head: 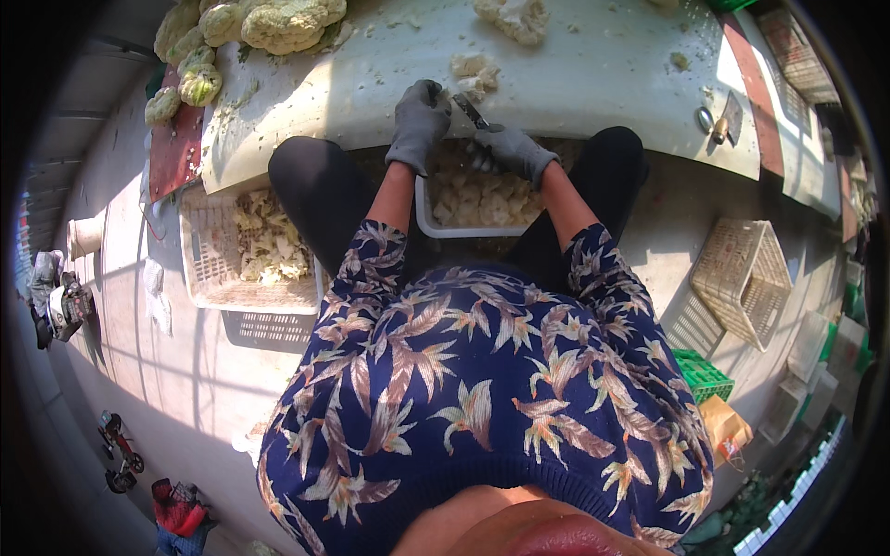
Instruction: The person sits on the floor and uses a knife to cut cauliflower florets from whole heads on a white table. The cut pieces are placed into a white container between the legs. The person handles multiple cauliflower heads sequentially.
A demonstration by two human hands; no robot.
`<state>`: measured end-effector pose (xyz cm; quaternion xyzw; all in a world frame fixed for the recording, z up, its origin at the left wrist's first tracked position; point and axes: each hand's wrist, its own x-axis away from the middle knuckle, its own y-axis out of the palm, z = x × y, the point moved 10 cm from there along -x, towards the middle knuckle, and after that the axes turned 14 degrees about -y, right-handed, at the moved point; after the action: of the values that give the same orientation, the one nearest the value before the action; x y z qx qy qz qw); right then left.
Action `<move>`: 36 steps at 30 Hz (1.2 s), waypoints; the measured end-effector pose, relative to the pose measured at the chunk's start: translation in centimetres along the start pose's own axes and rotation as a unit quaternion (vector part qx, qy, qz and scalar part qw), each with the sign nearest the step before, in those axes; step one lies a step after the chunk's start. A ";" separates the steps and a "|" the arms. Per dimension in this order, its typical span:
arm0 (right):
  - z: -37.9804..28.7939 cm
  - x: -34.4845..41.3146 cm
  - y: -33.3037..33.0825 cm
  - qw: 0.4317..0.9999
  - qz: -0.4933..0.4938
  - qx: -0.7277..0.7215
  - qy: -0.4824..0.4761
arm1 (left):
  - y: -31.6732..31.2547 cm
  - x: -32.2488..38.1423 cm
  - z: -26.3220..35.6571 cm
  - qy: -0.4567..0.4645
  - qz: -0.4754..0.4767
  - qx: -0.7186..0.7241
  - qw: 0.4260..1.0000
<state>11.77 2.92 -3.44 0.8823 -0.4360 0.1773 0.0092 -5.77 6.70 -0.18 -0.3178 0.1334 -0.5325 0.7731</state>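
Note:
Grey gloves cover both hands, which meet near the front edge of a pale-covered table (389,83). My right hand (513,149) grips a small knife (471,110), its dark blade angled up and left. Close to the blade, my left hand (421,124) is curled, with a small pale cauliflower piece (444,99) at its fingertips, mostly hidden by the glove. Just beyond the knife lies a cut cauliflower chunk (475,75). Below the hands, between my knees, a white crate (459,231) holds many cauliflower florets (483,198).
Whole cauliflowers (285,24) are heaped at the table's far left; another cauliflower head (513,19) lies at the back. A cleaver (726,121) rests at right. A crate of trimmings (243,299) stands left of my legs, a tilted crate (740,278) right. Another person (179,514) is at lower left.

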 end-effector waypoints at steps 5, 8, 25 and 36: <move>-3.0 3.6 -6.6 0.991 0.090 0.093 0.029 | 0.1 0.5 3.6 0.076 -0.020 -0.131 0.988; -6.0 2.3 -10.9 0.885 0.187 0.426 0.009 | 1.7 1.5 6.2 0.104 -0.062 -0.194 0.974; -6.6 -2.2 -6.2 0.892 0.242 0.372 -0.089 | 1.1 -2.6 6.6 0.078 0.015 -0.034 0.996; -2.1 -5.9 -5.7 0.950 -0.020 0.312 -0.021 | 2.1 -3.2 4.7 0.081 0.043 -0.001 0.996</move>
<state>12.23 11.32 -2.62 0.8530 -0.3414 0.2861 -0.2721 -2.91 11.75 1.66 -0.2681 0.2093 -0.5227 0.7818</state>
